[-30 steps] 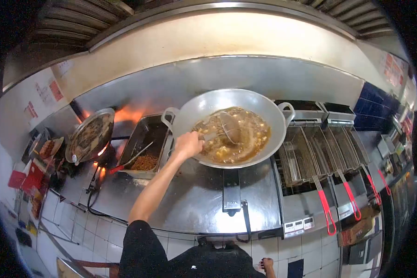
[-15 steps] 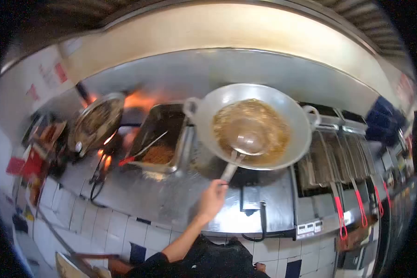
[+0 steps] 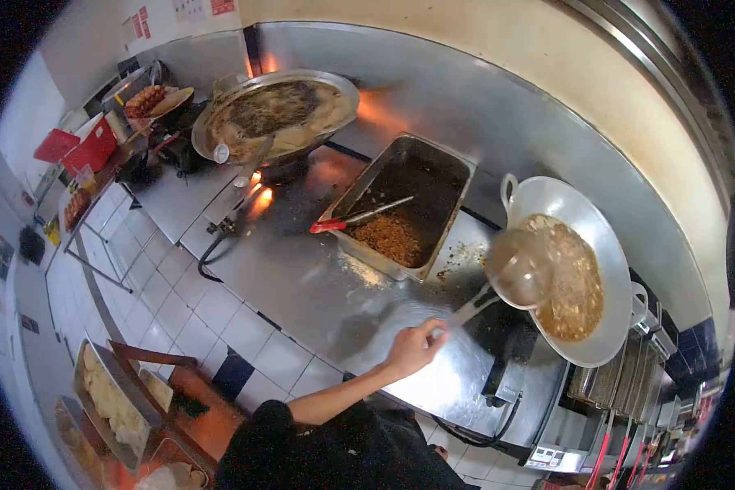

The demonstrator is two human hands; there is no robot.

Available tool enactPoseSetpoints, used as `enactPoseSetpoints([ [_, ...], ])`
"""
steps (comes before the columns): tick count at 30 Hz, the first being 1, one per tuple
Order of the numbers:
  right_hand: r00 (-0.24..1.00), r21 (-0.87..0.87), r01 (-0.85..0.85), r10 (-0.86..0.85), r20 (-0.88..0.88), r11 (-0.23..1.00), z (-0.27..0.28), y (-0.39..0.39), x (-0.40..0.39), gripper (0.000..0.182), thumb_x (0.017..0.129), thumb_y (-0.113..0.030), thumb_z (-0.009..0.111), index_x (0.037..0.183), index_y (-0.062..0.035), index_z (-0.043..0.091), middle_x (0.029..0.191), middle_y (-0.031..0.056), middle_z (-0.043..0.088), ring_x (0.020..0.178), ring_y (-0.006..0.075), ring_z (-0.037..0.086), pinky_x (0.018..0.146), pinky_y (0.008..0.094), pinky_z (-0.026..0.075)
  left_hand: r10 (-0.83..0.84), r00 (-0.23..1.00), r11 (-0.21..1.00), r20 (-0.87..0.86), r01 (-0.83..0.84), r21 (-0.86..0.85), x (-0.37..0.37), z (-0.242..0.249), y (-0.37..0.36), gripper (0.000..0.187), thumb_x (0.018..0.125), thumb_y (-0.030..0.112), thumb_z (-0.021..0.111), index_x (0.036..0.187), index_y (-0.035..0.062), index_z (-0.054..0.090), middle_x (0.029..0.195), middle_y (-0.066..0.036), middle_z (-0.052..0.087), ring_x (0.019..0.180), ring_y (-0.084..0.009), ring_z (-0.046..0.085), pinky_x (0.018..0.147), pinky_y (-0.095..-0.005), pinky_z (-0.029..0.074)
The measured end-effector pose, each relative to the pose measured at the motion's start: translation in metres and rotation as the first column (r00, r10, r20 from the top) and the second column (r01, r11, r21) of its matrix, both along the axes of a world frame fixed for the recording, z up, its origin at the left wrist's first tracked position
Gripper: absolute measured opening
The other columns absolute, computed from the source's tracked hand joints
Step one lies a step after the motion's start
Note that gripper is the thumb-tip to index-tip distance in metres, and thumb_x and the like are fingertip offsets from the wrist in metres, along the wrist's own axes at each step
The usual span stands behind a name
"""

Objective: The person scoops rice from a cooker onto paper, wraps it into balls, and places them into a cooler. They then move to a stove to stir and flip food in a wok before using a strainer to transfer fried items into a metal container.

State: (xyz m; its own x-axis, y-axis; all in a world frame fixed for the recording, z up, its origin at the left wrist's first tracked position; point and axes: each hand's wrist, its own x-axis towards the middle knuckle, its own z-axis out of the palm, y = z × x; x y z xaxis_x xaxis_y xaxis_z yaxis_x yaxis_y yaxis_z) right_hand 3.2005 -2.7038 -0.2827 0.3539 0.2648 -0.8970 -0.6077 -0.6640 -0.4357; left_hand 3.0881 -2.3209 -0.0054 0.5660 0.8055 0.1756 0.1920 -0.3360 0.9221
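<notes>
My left hand (image 3: 416, 349) is closed around the handle of a round mesh skimmer (image 3: 518, 268). Blurred by motion, the skimmer's bowl is over the left, near rim of a large silver wok (image 3: 608, 237). Bubbling brown oil (image 3: 572, 286) with pale bits floating in it fills the wok's bottom. My right hand (image 3: 439, 452) barely shows beside my dark shirt, low in the view; its fingers cannot be made out. Left of the wok is a deep metal tray (image 3: 465, 184) with brown fried crumbs (image 3: 388, 237) in it and red-handled tongs (image 3: 363, 216) lying across it.
A second wide pan of oil (image 3: 282, 110) sits over open flames (image 3: 261, 200) at the back left. Fryer baskets (image 3: 616, 380) with red handles line the right. Trays of pale food (image 3: 114, 400) stand low at the left. A red container (image 3: 90, 147) is at the far left.
My view has turned left, bringing the second pan and food trays further in. The skimmer has moved from the middle of the oil to the wok's left rim, still in my left hand.
</notes>
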Motion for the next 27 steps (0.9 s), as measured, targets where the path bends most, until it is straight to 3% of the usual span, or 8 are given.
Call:
enactPoseSetpoints([
  [4,0.999,-0.015,-0.052,0.052,-0.017,0.999,0.008,0.021,-0.016,0.017,0.084,-0.015,0.058,0.091,0.0001,0.063,0.091,0.0167,0.065,0.065,0.0297,0.065,0.054,0.0433,0.052,0.222,0.965,0.969,-0.14,-0.234,-0.08,-0.058,-0.019,0.04,0.024,0.092,0.03,0.057,0.103,0.0088,0.059,0.065,-0.013,0.063,0.056,-0.0286,0.061,0.054,-0.0413,0.046],
  [7,0.99,-0.022,-0.134,0.133,-0.048,0.991,0.007,0.03,-0.02,0.017,0.085,-0.015,0.058,0.091,0.0009,0.063,0.09,0.0167,0.065,0.065,0.0293,0.065,0.055,0.0427,0.052,0.398,0.872,0.9,-0.286,-0.432,-0.064,-0.075,-0.073,0.074,0.03,0.097,0.036,0.046,0.102,0.0081,0.056,0.068,-0.014,0.062,0.068,-0.0339,0.063,0.062,-0.0437,0.047],
  [10,0.981,-0.007,-0.191,0.19,-0.048,0.982,0.002,0.038,-0.013,0.018,0.086,-0.015,0.057,0.091,0.0017,0.063,0.089,0.0166,0.065,0.065,0.0289,0.065,0.055,0.0422,0.052,0.417,0.87,0.898,-0.263,-0.438,-0.027,-0.067,-0.097,0.086,0.039,0.099,0.039,0.037,0.101,0.0039,0.054,0.075,-0.018,0.062,0.075,-0.0364,0.062,0.067,-0.0452,0.046],
  [12,0.973,0.015,-0.224,0.225,-0.043,0.974,0.0,0.042,-0.006,0.018,0.086,-0.015,0.057,0.091,0.0022,0.063,0.088,0.0165,0.064,0.065,0.0287,0.065,0.055,0.0418,0.052,0.297,0.946,0.924,-0.128,-0.319,-0.211,-0.063,-0.069,0.075,0.045,0.1,0.041,0.033,0.097,0.0011,0.055,0.082,-0.021,0.062,0.078,-0.0394,0.06,0.07,-0.0475,0.045],
  [16,0.965,0.047,-0.257,0.259,-0.032,0.965,-0.004,0.05,0.006,0.019,0.087,-0.014,0.056,0.091,0.0033,0.063,0.086,0.0164,0.064,0.065,0.0282,0.065,0.056,0.0411,0.053,0.279,0.956,0.94,-0.092,-0.292,-0.175,-0.036,-0.111,0.061,0.049,0.1,0.042,0.032,0.092,0.0002,0.056,0.081,-0.022,0.062,0.076,-0.0413,0.059,0.071,-0.0482,0.045],
  [18,0.965,0.063,-0.258,0.26,-0.028,0.964,-0.008,0.055,0.008,0.02,0.087,-0.014,0.056,0.091,0.0038,0.063,0.085,0.0164,0.064,0.065,0.0279,0.065,0.056,0.0407,0.053,0.365,0.918,0.908,-0.152,-0.387,-0.157,-0.025,-0.102,0.053,0.05,0.1,0.041,0.032,0.089,-0.0004,0.057,0.08,-0.022,0.061,0.076,-0.0412,0.059,0.072,-0.0471,0.045],
  [22,0.96,0.054,-0.278,0.279,-0.02,0.959,-0.008,0.053,0.009,0.021,0.088,-0.014,0.055,0.091,0.0048,0.063,0.083,0.0163,0.064,0.065,0.0274,0.065,0.057,0.0399,0.053,0.355,0.935,0.918,-0.025,-0.353,-0.181,-0.014,-0.109,0.04,0.049,0.1,0.04,0.032,0.09,-0.0008,0.057,0.081,-0.024,0.061,0.079,-0.0434,0.059,0.072,-0.048,0.044],
  [27,0.949,0.032,-0.312,0.313,-0.036,0.949,-0.001,0.061,-0.01,0.022,0.089,-0.014,0.055,0.091,0.0061,0.063,0.081,0.0161,0.064,0.065,0.0267,0.065,0.057,0.039,0.053,0.265,0.963,0.928,-0.056,-0.27,-0.256,-0.01,-0.109,0.046,0.048,0.1,0.039,0.032,0.091,-0.0022,0.056,0.081,-0.027,0.06,0.083,-0.046,0.058,0.072,-0.0486,0.044],
])
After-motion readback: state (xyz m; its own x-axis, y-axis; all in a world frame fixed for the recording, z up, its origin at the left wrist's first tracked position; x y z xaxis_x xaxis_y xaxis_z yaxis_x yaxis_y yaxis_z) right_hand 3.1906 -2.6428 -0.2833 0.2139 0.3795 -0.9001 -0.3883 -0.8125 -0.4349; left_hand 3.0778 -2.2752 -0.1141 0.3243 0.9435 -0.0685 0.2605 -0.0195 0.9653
